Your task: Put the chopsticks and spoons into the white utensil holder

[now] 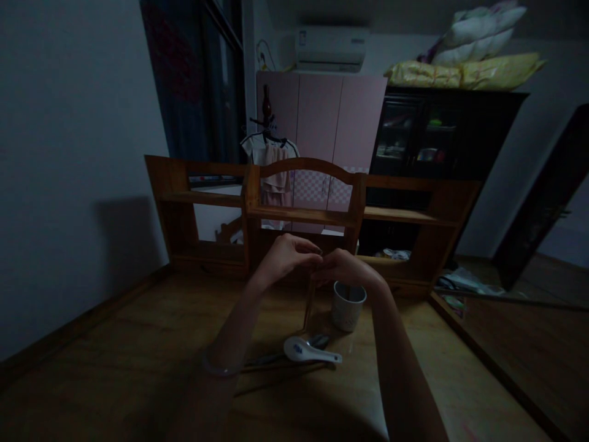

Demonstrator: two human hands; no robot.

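Sticks (308,310), slim and brown, slant down toward the yellowish-brown wooden table (184,344) from beneath our left hand (286,256) and right hand (346,268), whose bent fingers meet at the tips; whether either grip is clenched on them, we cannot tell in the dim light. Just beside them stands a round white cup (346,316). Nearer to us lies a white spoon (297,350) with a blue mark, among dark, slender utensils (267,358). Beyond rises a brown wooden shelf unit (304,215).
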